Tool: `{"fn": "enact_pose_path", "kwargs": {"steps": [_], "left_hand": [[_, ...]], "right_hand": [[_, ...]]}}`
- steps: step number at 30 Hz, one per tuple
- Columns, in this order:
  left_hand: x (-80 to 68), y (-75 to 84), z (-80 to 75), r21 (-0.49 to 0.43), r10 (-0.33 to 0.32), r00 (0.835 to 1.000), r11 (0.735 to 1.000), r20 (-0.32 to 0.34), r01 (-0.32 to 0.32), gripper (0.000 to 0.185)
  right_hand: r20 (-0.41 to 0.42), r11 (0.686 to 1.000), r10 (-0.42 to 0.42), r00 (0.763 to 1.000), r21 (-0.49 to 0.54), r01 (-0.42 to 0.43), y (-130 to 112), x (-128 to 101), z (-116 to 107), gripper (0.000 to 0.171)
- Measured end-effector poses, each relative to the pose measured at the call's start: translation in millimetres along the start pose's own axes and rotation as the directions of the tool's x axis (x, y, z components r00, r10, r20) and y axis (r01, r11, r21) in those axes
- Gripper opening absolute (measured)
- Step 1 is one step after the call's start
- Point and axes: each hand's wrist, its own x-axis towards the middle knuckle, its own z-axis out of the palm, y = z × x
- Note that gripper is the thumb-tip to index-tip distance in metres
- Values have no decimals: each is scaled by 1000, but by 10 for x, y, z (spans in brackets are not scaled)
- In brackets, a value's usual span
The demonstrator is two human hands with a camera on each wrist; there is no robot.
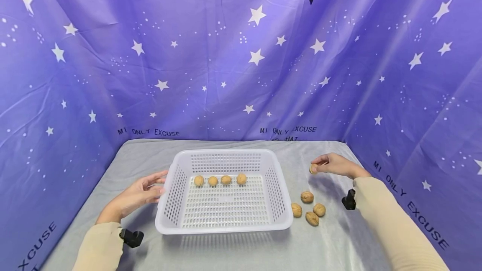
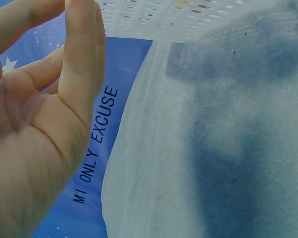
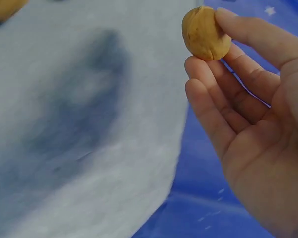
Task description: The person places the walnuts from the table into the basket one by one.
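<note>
A white plastic basket (image 1: 226, 231) with perforated walls stands on the grey cloth, and several walnuts (image 1: 226, 180) lie in a row across its floor. My left hand (image 1: 135, 193) is at the basket's left side, its fingers fairly straight and the fingertips right at the rim. In the left wrist view the left hand (image 2: 44, 99) reaches up toward the perforated wall. My right hand (image 1: 335, 165) is raised to the right of the basket, pinching one walnut (image 3: 206, 33) between thumb and fingertips. Nearer to me, a loose group of walnuts (image 1: 307, 197) lies beside the basket's right wall.
Grey cloth (image 1: 226, 254) covers the table. Purple-blue curtains (image 1: 211, 62) printed with stars and lettering enclose it at the back and both sides. A black wrist mount (image 1: 132, 237) is by the left sleeve, another mount (image 1: 349, 200) by the right.
</note>
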Motion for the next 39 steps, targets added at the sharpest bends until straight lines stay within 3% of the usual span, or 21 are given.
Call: {"fn": "enact_pose_path", "kwargs": {"steps": [10, 17, 26, 39], "left_hand": [[6, 21, 16, -1, 6, 1000, 1000, -1, -6, 69], [4, 35, 23, -1, -8, 1000, 1000, -4, 8, 69], [-8, 7, 12, -2, 8, 1000, 1000, 7, -8, 69], [-7, 0, -9, -15, 31, 999, 999, 28, -30, 67]], "right_hand": [[15, 991, -130, 991, -41, 131, -648, 292, 42, 45], [59, 966, -209, 976, -142, 215, -1155, 572, 276, 47], [199, 931, -322, 926, -109, 347, -1694, 901, 856, 43], [369, 919, -362, 856, -12, 394, -2155, 1215, 1928, 43]]}}
